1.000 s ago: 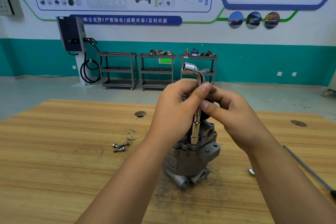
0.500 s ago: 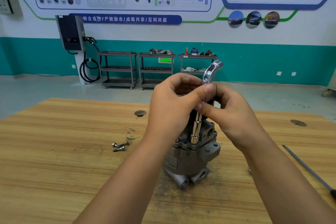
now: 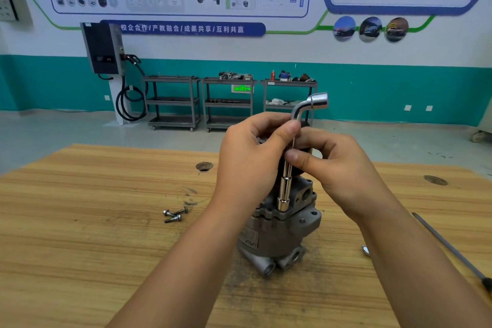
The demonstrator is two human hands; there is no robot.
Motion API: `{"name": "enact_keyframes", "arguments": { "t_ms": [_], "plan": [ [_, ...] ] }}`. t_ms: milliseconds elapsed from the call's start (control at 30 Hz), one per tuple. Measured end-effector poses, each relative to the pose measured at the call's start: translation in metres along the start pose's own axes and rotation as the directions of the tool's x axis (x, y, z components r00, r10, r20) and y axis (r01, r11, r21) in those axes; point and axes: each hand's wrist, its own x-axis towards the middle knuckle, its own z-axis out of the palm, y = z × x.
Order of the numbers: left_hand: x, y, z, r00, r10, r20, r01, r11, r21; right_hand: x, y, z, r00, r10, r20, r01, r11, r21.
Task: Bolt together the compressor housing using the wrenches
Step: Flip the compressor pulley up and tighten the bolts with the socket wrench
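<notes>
The housing (image 3: 279, 231) stood upright near the middle of the bench (image 3: 80, 234), ports toward the person, so that its bolted flange faced up. An L-shaped wrench (image 3: 285, 189) stood almost vertical on it, the lower socket seated at the flange's near edge. Any bolt under it was hidden inside the socket.

Both hands held the shaft high up. The left hand (image 3: 250, 160) pinched it just under the bend between thumb and curled fingers (image 3: 288, 129). The right hand (image 3: 343, 170) pinched it a little lower between thumb and forefinger. I judged that so light a grip suited spinning a bolt down quickly rather than final tightening. The short arm, pointing right, would serve as the lever for that.

Two loose bolts (image 3: 174, 215) lay touching each other left of the housing, well apart from it yet within easy reach. A long thin rod (image 3: 450, 245) lay near the bench's right edge, and a small metal piece (image 3: 365, 250) lay just beside the right forearm. The short arm stood higher than the housing's top, so nothing on the bench blocked its sweep; only the hands crowded it.
</notes>
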Motion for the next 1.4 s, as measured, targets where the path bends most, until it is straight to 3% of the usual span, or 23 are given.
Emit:
{"name": "enact_keyframes", "arguments": {
  "t_ms": [133, 300, 500, 800, 933, 1000, 1100, 1233, 1400],
  "plan": [
    [0.001, 0.004, 0.000, 1.000, 0.017, 0.022, -0.018, 0.999, 0.051, 0.001, 0.001, 0.003, 1.000, -0.001, -0.026, 0.002, 1.000, 0.017],
    [-0.004, 0.015, 0.011, 0.974, 0.206, -0.091, -0.191, 0.971, 0.146, 0.000, -0.003, 0.008, 0.998, -0.022, -0.053, 0.022, 1.000, 0.000],
    [-0.010, 0.024, 0.035, 0.947, 0.176, -0.268, -0.147, 0.981, 0.125, -0.001, -0.006, 0.008, 0.996, -0.016, -0.083, 0.015, 1.000, -0.004],
    [-0.008, 0.027, 0.028, 0.892, 0.330, -0.308, -0.211, 0.908, 0.361, -0.001, -0.004, 0.017, 0.978, -0.123, -0.169, 0.079, 0.967, -0.243],
    [-0.011, 0.024, 0.022, 0.896, 0.341, -0.285, -0.209, 0.889, 0.407, -0.001, -0.004, 0.014, 0.989, -0.066, -0.131, 0.034, 0.971, -0.235],
    [-0.012, 0.022, 0.019, 0.915, 0.274, -0.295, -0.185, 0.937, 0.295, 0.000, -0.005, 0.010, 0.995, -0.051, -0.080, 0.025, 0.955, -0.296],
    [-0.008, 0.020, 0.016, 0.954, 0.053, -0.296, -0.046, 0.998, 0.030, 0.001, -0.005, 0.007, 0.998, -0.053, -0.042, 0.033, 0.924, -0.380],
    [0.002, 0.023, 0.012, 0.965, -0.148, -0.215, 0.095, 0.966, -0.241, 0.001, -0.006, 0.005, 0.999, -0.043, -0.002, 0.039, 0.927, -0.374],
    [0.017, 0.027, 0.019, 0.941, -0.339, -0.005, 0.325, 0.905, -0.276, -0.001, -0.007, 0.004, 1.000, 0.007, -0.018, -0.013, 0.954, -0.301]
  ]
}}
